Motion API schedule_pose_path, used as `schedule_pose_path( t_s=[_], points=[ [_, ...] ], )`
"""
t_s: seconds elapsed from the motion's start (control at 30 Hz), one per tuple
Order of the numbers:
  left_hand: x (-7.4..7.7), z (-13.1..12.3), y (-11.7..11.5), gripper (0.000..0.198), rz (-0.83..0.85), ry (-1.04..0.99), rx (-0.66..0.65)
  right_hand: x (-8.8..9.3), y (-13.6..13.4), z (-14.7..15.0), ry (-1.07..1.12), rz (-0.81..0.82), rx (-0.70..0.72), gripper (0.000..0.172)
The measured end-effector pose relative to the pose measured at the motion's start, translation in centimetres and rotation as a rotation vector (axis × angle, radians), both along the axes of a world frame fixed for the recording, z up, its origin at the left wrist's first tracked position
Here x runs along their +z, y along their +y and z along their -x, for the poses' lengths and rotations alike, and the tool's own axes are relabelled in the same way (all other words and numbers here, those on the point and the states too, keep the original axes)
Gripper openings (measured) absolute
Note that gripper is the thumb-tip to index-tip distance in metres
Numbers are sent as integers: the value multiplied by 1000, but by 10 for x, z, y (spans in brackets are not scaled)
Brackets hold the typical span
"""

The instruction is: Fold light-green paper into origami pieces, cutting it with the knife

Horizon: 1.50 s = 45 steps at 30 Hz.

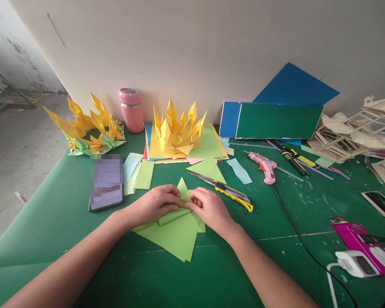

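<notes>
A light green sheet of paper, partly folded, lies on the green table cover in front of me. My left hand presses on its left part, fingers curled and pinching a fold. My right hand pinches the same fold from the right; the fingertips of both hands nearly meet in the middle. A small green point of the paper sticks up behind the fingers.
A yellow utility knife lies just right of my hands, a phone to the left. Behind are a yellow paper crown on coloured sheets, yellow-green paper flowers, a pink bottle, a pink glue gun, wooden frames and a magenta device.
</notes>
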<state>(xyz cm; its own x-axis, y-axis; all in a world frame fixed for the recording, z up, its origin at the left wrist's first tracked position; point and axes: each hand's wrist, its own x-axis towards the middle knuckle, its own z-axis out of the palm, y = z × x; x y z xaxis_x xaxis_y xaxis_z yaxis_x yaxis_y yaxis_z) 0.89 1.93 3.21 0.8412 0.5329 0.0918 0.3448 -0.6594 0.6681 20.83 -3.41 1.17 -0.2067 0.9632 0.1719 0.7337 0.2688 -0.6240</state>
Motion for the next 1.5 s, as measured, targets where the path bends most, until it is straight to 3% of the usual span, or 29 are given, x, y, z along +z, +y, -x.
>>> schedule_pose_path(
  t_s=[0.47,0.73,0.83,1.5],
  points=[
    [-1,0,0,17,12,24,0,2,-1,0,45,11,-10,17],
    [2,-2,-3,22,25,69,15,8,-6,-13,279,176,-43,16],
    [2,-2,-3,23,26,64,17,10,-7,-15,239,176,-29,11],
    [-1,-1,-3,22,1,47,20,17,-14,-7,69,48,76,23]
  ],
)
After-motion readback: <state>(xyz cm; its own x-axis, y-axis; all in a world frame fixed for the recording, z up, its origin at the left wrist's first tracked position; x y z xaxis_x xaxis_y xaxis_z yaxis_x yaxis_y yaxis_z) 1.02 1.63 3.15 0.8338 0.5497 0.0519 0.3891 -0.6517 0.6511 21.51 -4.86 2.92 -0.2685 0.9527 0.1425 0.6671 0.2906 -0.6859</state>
